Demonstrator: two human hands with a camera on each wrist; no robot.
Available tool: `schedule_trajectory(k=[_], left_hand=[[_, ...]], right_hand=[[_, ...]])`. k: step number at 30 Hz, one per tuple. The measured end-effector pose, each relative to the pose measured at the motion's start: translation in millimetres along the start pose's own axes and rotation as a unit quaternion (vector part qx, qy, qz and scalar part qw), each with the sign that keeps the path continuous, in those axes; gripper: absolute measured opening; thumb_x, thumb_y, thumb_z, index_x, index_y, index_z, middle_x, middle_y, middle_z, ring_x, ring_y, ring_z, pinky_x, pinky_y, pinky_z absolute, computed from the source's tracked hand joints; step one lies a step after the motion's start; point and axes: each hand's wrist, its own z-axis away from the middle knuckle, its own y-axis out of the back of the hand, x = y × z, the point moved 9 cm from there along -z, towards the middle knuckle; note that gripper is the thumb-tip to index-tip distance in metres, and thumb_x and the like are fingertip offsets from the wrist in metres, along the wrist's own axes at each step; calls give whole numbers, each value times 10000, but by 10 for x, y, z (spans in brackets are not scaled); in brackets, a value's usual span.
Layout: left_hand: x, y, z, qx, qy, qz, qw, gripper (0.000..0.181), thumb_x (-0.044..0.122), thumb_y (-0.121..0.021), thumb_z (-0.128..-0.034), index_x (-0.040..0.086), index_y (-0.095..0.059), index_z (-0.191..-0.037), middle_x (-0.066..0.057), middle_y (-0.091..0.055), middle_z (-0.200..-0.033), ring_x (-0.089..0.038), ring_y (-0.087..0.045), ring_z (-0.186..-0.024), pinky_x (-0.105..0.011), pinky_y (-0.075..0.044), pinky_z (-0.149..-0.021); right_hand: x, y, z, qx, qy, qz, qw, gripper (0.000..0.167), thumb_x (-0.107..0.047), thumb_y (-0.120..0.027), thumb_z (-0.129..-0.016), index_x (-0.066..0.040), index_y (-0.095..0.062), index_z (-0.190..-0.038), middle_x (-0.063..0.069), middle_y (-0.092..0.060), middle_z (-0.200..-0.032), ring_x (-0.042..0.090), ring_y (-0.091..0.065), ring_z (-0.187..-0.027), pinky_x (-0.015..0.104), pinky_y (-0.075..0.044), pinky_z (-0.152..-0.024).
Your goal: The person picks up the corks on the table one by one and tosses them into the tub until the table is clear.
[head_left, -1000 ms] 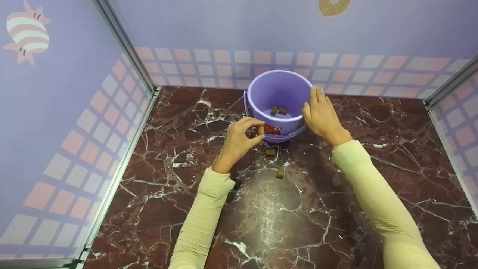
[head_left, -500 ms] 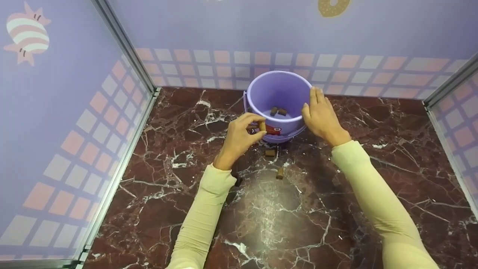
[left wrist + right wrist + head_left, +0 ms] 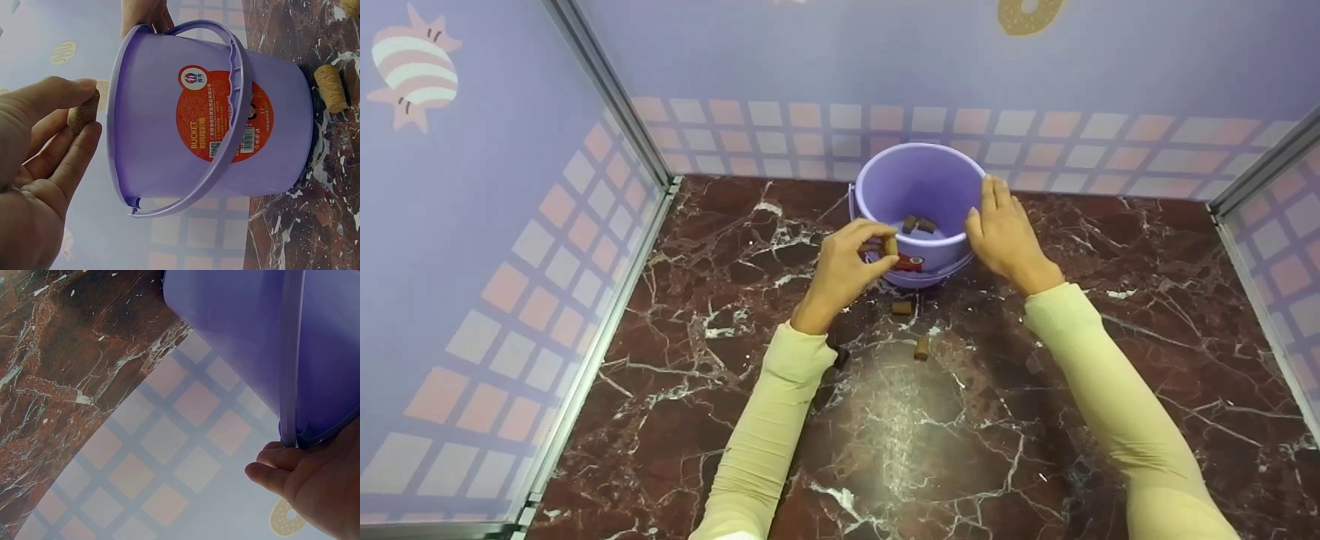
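My left hand point(image 3: 844, 270) pinches a cork point(image 3: 891, 245) between thumb and fingertips, just in front of the near rim of a purple bucket point(image 3: 922, 191). In the left wrist view the held cork point(image 3: 84, 109) stands close to the bucket's rim, apart from it. My right hand point(image 3: 1005, 232) holds the bucket's right rim, beside the handle's hinge, as the right wrist view shows. Inside, on the bucket's bottom, lie two more corks point(image 3: 926, 226). Two others are on the tabletop in front: one cork point(image 3: 901, 307) near the bucket's base, another cork point(image 3: 922, 348) nearer to me.
The dark red marbled tabletop point(image 3: 675, 420) spreads around the bucket. A purple back wall point(image 3: 780, 60) with checks stands behind it, and a side wall point(image 3: 450, 247) rises at the left. The bucket's handle point(image 3: 949, 271) hangs down at the front.
My left hand has risen slightly and moved forward with the cork, nearer to the bucket's rim. The right hand stays on the rim, and the loose corks lie where they were.
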Motion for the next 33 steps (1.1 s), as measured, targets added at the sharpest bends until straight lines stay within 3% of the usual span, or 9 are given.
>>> schedule_trajectory(k=[10, 33], left_hand=[[8, 18, -95, 165, -19, 15, 9999, 333, -110, -844, -828, -109, -748, -1147, -198, -728, -1133, -285, -728, -1022, -251, -616, -903], [-73, 34, -247, 493, 297, 85, 9983, 350, -105, -853, -821, -102, -756, -1157, -201, -729, -1123, -287, -738, -1027, -233, -611, -904]], right_hand=[[8, 0, -6, -51, -43, -26, 10000, 678, -229, -343, -1103, 189, -152, -1602, 410, -195, -1654, 528, -182, -1558, 581, -126, -1302], [-1, 6, -4, 67, 35, -10, 10000, 673, -224, -350, -1096, 197, -183, -1593, 410, -238, -1639, 529, -212, -1549, 594, -155, -1294]])
